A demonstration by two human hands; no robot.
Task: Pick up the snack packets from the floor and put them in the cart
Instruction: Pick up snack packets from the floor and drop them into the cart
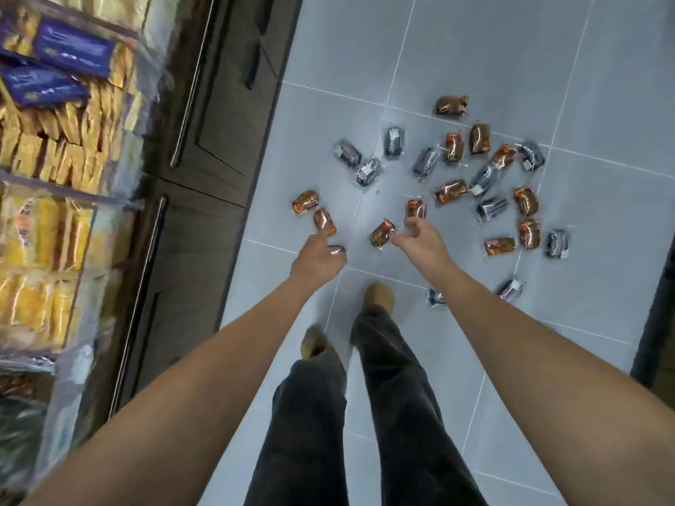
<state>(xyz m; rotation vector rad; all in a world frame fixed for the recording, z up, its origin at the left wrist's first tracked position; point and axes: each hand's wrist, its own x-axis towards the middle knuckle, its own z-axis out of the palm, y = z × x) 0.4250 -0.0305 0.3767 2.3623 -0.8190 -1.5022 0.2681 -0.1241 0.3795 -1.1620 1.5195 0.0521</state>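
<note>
Several snack packets lie scattered on the grey tiled floor point(511, 67), some orange-brown point(451, 191), some dark grey-purple point(393, 141). My left hand point(317, 258) reaches down at the left edge of the scatter. It is closed around a shiny packet point(336, 250), and a brown packet point(324, 218) sits at its fingertips. My right hand point(420, 242) reaches down beside it, with thumb and fingers pinching the end of an orange-brown packet point(382, 233). No cart is in view.
Dark wooden cabinet doors point(204, 199) with long metal handles run along the left of the floor. Further left stands a clear shelf unit point(54, 228) full of yellow packs and blue boxes. My legs and brown shoes point(379, 295) stand just behind the packets. A dark edge point(657, 323) borders the right.
</note>
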